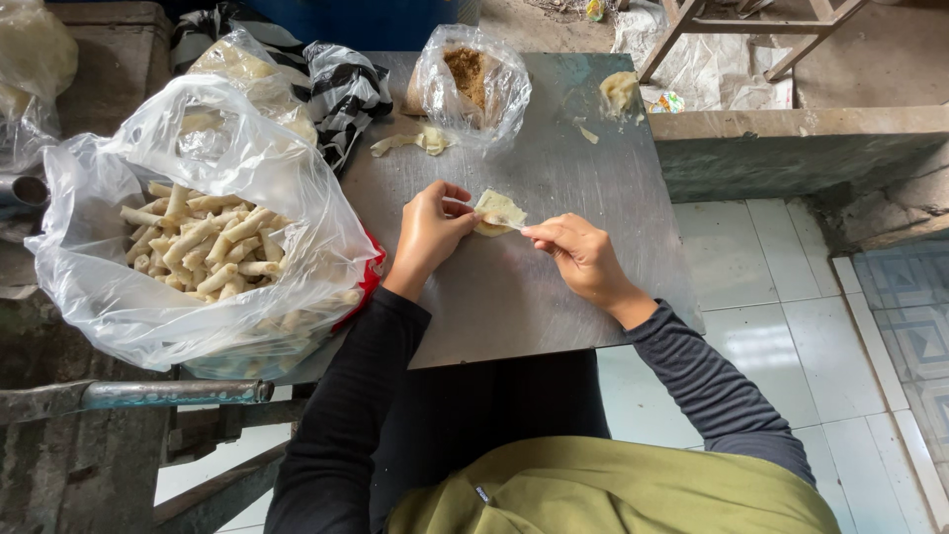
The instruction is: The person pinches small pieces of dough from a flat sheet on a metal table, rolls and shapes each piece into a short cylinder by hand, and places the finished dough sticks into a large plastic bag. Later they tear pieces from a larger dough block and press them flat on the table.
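Observation:
A pale yellow pastry wrapper (499, 210) lies on the grey metal tabletop (514, 297), partly folded. My left hand (431, 231) pinches its left edge with fingers curled. My right hand (577, 253) holds the wrapper's right corner between thumb and fingers. Both hands meet at the wrapper in the middle of the table. Whatever is inside the folded wrapper is hidden.
A large clear bag (198, 237) of several rolled pastries sits at the left. A small clear bag (473, 81) of brown filling stands at the back, with wrapper scraps (420, 141) beside it and a dough lump (619, 91) at the far right. White tiled floor (791, 316) lies right of the table.

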`<action>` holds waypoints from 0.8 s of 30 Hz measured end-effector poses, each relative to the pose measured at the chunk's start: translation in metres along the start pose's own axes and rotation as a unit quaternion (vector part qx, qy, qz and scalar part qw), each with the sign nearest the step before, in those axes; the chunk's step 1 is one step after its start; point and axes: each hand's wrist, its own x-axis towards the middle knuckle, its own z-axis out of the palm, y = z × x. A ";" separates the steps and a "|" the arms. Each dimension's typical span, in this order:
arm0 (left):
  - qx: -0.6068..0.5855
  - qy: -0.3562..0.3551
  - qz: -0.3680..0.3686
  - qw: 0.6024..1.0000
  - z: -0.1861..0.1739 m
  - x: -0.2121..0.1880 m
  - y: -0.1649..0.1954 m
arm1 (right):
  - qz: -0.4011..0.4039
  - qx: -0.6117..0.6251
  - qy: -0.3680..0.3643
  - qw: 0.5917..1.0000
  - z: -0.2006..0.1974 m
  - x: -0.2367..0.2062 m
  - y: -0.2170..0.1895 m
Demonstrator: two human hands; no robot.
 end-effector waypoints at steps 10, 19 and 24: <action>0.041 0.021 -0.001 0.999 0.000 -0.004 0.006 | 0.071 0.071 0.092 0.991 -0.008 -0.003 0.022; 0.016 0.023 0.060 0.998 0.006 -0.008 0.005 | 0.070 0.061 0.168 0.981 0.024 0.139 0.068; 0.027 0.024 0.065 0.997 0.008 -0.009 0.007 | 0.113 -0.131 0.085 0.981 0.025 0.123 0.046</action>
